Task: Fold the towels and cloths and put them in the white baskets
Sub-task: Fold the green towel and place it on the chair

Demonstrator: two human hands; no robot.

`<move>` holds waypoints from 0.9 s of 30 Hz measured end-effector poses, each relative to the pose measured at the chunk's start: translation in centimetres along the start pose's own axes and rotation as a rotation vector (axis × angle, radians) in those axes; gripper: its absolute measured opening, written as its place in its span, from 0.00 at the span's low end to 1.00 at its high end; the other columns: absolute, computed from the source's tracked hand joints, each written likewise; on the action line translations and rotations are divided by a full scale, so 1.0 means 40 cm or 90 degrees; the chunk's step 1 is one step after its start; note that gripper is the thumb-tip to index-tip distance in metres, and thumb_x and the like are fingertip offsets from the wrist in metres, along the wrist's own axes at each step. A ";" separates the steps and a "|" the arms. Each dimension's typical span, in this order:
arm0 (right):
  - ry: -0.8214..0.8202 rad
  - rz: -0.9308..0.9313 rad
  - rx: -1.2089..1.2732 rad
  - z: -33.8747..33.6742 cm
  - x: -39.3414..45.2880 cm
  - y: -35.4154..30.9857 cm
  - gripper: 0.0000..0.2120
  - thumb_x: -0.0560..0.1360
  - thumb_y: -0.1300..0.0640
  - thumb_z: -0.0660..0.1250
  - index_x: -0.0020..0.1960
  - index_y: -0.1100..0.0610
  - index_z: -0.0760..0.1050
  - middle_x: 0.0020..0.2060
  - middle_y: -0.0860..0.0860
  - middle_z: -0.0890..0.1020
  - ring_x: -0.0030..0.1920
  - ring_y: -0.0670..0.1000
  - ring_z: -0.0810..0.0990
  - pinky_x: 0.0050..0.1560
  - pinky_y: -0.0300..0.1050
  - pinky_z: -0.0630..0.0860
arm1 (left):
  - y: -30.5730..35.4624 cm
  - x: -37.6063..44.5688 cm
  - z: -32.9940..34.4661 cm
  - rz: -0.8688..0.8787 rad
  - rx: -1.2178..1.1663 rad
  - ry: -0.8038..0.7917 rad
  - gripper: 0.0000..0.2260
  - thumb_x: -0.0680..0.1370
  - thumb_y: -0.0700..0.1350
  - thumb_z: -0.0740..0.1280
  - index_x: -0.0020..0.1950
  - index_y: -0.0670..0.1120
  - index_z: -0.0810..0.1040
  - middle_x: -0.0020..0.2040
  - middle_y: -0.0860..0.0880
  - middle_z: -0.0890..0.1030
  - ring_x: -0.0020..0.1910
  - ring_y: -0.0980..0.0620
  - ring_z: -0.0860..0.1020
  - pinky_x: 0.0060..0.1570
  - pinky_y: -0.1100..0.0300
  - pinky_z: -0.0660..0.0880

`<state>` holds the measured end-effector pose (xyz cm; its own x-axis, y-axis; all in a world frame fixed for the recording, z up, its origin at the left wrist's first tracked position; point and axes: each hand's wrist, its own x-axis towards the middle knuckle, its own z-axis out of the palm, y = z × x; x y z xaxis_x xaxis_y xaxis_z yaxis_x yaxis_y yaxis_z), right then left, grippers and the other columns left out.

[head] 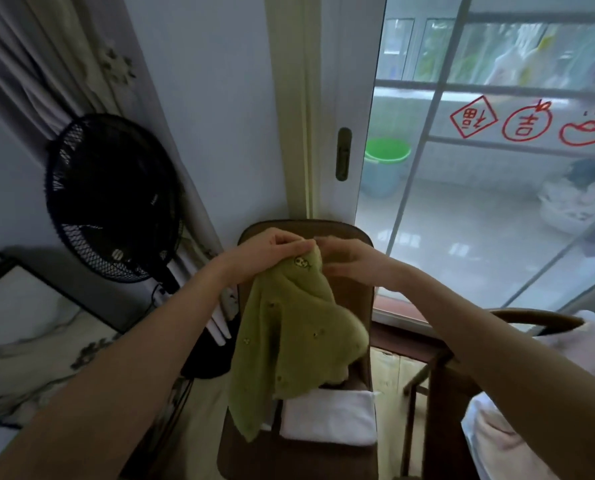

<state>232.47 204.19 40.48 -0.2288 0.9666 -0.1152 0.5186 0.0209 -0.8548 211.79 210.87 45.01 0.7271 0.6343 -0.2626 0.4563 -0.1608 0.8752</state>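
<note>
Both hands, left hand and right hand, pinch the green towel by one top corner, so it could slip onto the folded white towel right below them

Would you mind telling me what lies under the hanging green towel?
Under the green towel, which both the left hand and the right hand hold up, a folded white cloth lies on the brown chair. The towel hides the cloth's left end.
</note>
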 end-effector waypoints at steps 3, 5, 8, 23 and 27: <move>-0.022 0.026 0.005 0.012 -0.024 -0.009 0.05 0.79 0.58 0.66 0.51 0.60 0.78 0.48 0.56 0.81 0.51 0.56 0.80 0.61 0.60 0.74 | 0.016 -0.016 0.003 0.002 0.051 0.011 0.16 0.74 0.65 0.64 0.50 0.57 0.84 0.48 0.55 0.84 0.50 0.53 0.81 0.58 0.54 0.74; -0.033 0.044 0.048 0.006 -0.043 -0.014 0.04 0.80 0.59 0.64 0.47 0.58 0.75 0.43 0.55 0.79 0.46 0.54 0.79 0.57 0.55 0.77 | 0.028 -0.022 0.002 -0.007 0.081 0.026 0.14 0.76 0.62 0.63 0.50 0.57 0.83 0.46 0.57 0.84 0.47 0.57 0.81 0.52 0.60 0.74; 0.021 0.051 0.073 -0.012 -0.071 -0.029 0.07 0.82 0.59 0.59 0.45 0.57 0.69 0.39 0.51 0.74 0.39 0.48 0.74 0.39 0.41 0.73 | 0.022 -0.038 0.001 -0.074 0.146 -0.012 0.20 0.79 0.63 0.56 0.48 0.55 0.84 0.43 0.57 0.84 0.43 0.61 0.82 0.48 0.65 0.72; 0.002 0.269 -0.018 -0.025 -0.153 -0.028 0.16 0.80 0.40 0.56 0.53 0.47 0.78 0.50 0.46 0.81 0.53 0.48 0.79 0.62 0.47 0.73 | -0.038 0.013 0.032 -0.160 0.244 -0.216 0.19 0.81 0.60 0.56 0.51 0.51 0.82 0.50 0.54 0.82 0.50 0.56 0.80 0.59 0.56 0.73; -0.004 0.280 -0.139 -0.022 -0.183 -0.004 0.16 0.78 0.42 0.63 0.47 0.52 0.82 0.43 0.48 0.84 0.46 0.49 0.82 0.55 0.50 0.78 | -0.067 0.042 0.046 -0.019 0.469 -0.150 0.16 0.79 0.55 0.64 0.35 0.50 0.69 0.35 0.52 0.71 0.33 0.56 0.69 0.34 0.64 0.65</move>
<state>234.80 197.32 41.93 0.0457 0.8941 -0.4455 0.7276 -0.3354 -0.5984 212.73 210.99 41.49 0.7616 0.4822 -0.4330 0.6408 -0.6605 0.3914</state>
